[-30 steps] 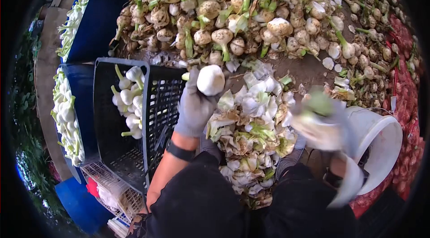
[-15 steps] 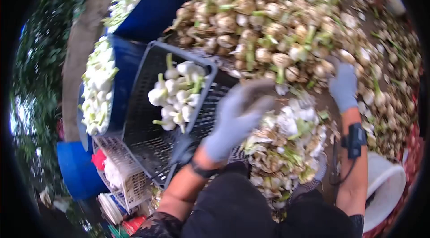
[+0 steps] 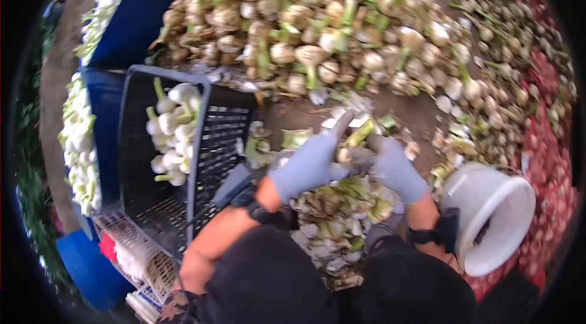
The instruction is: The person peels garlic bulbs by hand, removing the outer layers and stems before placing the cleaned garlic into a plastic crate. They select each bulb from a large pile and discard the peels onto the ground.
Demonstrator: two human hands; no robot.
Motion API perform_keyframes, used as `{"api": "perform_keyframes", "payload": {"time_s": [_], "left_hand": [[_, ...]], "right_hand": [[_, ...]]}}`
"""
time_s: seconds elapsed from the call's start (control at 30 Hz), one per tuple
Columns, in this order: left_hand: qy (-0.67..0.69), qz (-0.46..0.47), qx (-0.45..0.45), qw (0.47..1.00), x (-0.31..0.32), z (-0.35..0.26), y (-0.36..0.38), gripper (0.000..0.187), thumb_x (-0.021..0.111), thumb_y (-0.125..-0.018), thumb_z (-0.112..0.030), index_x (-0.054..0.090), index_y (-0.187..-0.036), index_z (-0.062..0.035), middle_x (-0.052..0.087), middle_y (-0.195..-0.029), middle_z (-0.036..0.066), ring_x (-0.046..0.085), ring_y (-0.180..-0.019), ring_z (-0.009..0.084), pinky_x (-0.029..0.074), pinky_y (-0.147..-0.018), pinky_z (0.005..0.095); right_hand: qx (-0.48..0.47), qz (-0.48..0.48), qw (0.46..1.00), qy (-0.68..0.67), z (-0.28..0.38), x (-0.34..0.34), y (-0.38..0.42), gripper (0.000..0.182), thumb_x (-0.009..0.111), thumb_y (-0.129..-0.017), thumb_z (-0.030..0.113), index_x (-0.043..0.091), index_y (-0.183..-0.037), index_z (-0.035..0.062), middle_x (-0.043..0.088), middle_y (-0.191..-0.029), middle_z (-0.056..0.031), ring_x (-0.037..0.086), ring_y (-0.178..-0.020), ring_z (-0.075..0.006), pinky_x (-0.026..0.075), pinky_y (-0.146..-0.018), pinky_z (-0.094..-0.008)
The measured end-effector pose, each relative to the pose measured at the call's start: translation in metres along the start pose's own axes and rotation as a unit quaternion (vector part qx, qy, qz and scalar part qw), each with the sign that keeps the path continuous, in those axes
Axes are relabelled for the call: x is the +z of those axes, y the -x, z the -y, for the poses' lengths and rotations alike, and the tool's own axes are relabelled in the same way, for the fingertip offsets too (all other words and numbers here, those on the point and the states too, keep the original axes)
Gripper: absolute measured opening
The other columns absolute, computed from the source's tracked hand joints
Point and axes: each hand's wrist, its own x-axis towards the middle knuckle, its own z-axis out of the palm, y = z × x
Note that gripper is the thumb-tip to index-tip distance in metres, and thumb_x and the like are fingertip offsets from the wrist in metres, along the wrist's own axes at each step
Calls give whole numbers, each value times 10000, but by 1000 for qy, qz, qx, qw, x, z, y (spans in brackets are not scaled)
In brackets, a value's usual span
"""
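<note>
Both my hands wear light grey-blue gloves with dark fingertips and meet above a heap of garlic peelings (image 3: 332, 232). Between them is a garlic bulb with a yellow-green stalk (image 3: 360, 133), its lower part mostly covered by fingers. My left hand (image 3: 308, 164) grips it from the left, one finger stretched up beside the stalk. From the right, my right hand (image 3: 395, 168) closes on the same bulb, fingertips bent inward. Just beyond lies a large pile of unpeeled garlic bulbs (image 3: 299, 16). A black plastic crate (image 3: 201, 135) to the left holds several clean white bulbs (image 3: 177, 132).
Blue containers (image 3: 107, 116) full of white garlic stand left of the crate, with a white plastic basket (image 3: 143, 263) below. A white bucket (image 3: 497, 220) is at the right, beside red mesh sacks (image 3: 546, 202). Smaller bulbs (image 3: 488, 104) are scattered at the far right.
My right hand has come back from the pile's edge, and my left has moved in to meet it around a garlic bulb. The view has shifted to the right.
</note>
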Motion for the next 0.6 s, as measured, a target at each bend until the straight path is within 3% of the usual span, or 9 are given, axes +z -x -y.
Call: {"api": "perform_keyframes", "payload": {"time_s": [0.07,0.1,0.17,0.2,0.23,0.3,0.4,0.47,0.6], "left_hand": [[-31,19,5,999,-4,-5,0,904,827,-747,-201,325,-1464,26,556,-1313,257,584,-1193,325,460,-984,372],[-29,20,8,999,-7,-2,3,904,827,-747,-201,325,-1464,26,556,-1313,257,584,-1193,325,460,-984,372],[66,-5,34,997,-10,4,6,798,817,-766,-152,405,-1428,19,575,-1314,168,580,-1175,213,462,-976,328],[273,18,-84,958,-8,-1,8,693,800,-784,-100,474,-1386,10,581,-1287,75,543,-1146,123,456,-970,290],[221,23,-30,975,-7,2,6,684,795,-787,-83,477,-1386,6,584,-1275,65,545,-1129,116,458,-960,281],[170,32,27,985,-5,3,2,676,789,-789,-66,481,-1387,1,587,-1262,54,548,-1112,110,460,-950,273],[213,41,-30,976,-4,-5,2,674,795,-793,-72,482,-1386,-6,602,-1226,47,569,-1055,97,482,-907,260],[407,40,-129,903,-4,-6,4,677,815,-785,-90,493,-1376,-14,621,-1189,44,591,-1000,89,495,-868,247],[461,30,-119,879,-3,-2,7,666,792,-787,-51,487,-1378,-22,613,-1182,37,591,-1014,99,500,-876,244]], "right_hand": [[81,-4,991,-110,20,0,-1,308,608,-947,303,649,-926,-2,597,-613,-87,560,-509,-106,434,-454,-247],[146,7,941,-304,37,-6,4,275,586,-967,275,666,-977,12,638,-698,-55,562,-572,-97,443,-511,-210],[147,12,928,-341,34,-10,5,364,587,-957,361,646,-937,2,615,-640,-65,539,-499,-104,417,-449,-226],[151,20,913,-379,32,-10,8,460,587,-948,447,626,-897,-9,592,-581,-75,515,-427,-111,391,-386,-243],[79,-18,914,-398,23,-1,7,510,564,-951,485,628,-861,-13,581,-555,-67,494,-402,-103,366,-368,-225],[121,-3,925,-359,22,-7,9,509,566,-951,481,629,-837,-11,578,-547,-67,487,-397,-102,366,-372,-223],[187,13,921,-341,27,-12,9,532,565,-953,493,636,-771,-2,572,-526,-60,476,-392,-97,362,-379,-218],[195,17,912,-361,27,-11,11,502,558,-968,459,647,-773,4,574,-532,-50,483,-404,-90,365,-393,-217],[180,32,897,-403,30,-9,14,380,563,-986,334,668,-894,-19,615,-608,-50,503,-441,-88,383,-427,-209]]}}
